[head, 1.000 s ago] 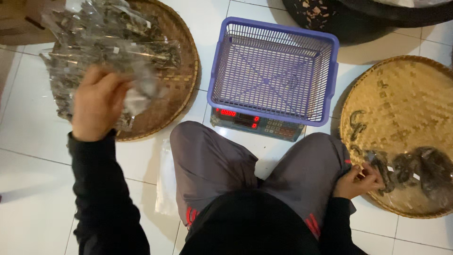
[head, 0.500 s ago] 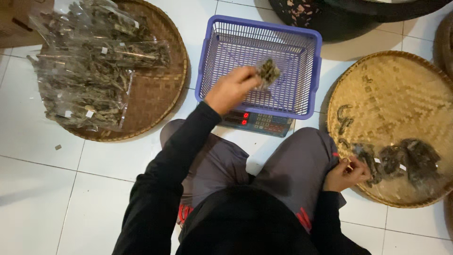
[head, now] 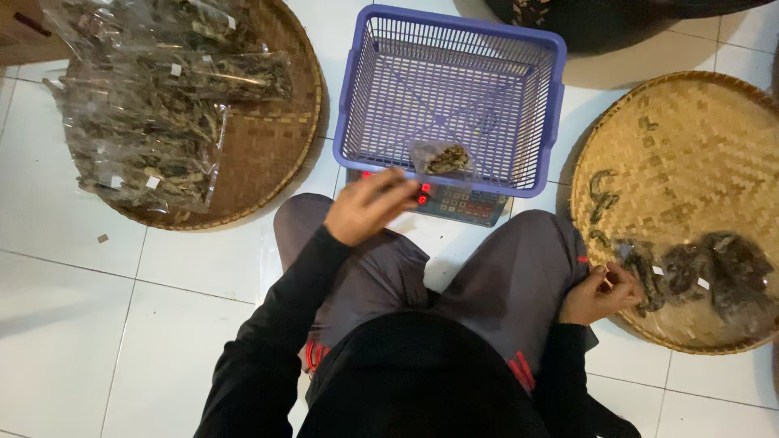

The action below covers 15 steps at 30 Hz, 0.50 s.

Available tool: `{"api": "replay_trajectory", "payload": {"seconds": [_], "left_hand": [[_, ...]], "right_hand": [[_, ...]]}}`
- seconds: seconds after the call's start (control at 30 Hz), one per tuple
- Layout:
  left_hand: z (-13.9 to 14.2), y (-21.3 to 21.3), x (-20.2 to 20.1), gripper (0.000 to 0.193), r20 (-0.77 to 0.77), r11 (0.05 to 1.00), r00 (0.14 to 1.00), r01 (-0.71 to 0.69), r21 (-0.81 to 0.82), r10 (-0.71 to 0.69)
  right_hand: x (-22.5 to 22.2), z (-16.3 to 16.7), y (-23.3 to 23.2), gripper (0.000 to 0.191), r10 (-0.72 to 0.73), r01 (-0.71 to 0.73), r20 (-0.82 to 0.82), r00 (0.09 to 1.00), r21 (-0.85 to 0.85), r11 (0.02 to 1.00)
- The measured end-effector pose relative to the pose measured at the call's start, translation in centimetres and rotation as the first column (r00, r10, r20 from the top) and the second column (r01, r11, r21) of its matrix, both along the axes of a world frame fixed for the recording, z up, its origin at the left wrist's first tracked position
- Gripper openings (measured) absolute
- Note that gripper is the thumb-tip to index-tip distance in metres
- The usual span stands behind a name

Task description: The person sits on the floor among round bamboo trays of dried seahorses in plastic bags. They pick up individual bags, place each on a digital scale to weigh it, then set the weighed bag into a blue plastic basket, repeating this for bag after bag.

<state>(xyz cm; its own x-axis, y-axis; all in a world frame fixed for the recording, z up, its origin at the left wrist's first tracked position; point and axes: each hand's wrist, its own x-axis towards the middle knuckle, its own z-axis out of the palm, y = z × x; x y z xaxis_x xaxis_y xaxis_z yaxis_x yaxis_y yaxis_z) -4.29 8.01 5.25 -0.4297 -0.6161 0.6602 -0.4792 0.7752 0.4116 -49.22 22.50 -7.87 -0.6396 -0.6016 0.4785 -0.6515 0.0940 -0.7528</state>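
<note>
White tiled floor (head: 97,324) is seen throughout, with the person seated cross-legged on it. A large woven tray (head: 268,154) at the left is heaped with clear packets of dried leaves (head: 154,122); a second woven tray (head: 698,146) at the right carries a few dark loose pieces and some filled packets near its front edge. Between them a purple mesh basket (head: 454,97) is set on a digital scale (head: 454,203) with red digits lit. One small filled packet (head: 442,158) lies inside the basket, against its near wall. The left hand (head: 369,207) is held just in front of the basket, fingers loosely spread, nothing gripped. The right hand (head: 599,292) rests at the right tray's edge, fingers pinched on something small; what exactly cannot be told. For a true reading, the basket is best left untouched and the hand kept clear of its rim.
</note>
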Motion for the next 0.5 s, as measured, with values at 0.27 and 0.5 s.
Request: {"api": "replay_trajectory", "payload": {"seconds": [0.27, 0.5], "left_hand": [[-7.4, 1.8, 7.1, 0.035, -0.432, 0.74, 0.601, -0.555, 0.381, 0.673], [-10.7, 2.3, 8.3, 0.04, -0.334, 0.561, 0.451, -0.663, 0.496, 0.828]], "right_hand": [[-1.5, -1.8, 0.0, 0.01, 0.036, -0.027, 0.134, 0.99, -0.066, 0.997], [-4.1, -3.0, -0.7, 0.013, -0.003, -0.004, 0.072, 0.997, 0.095, 0.995]]}}
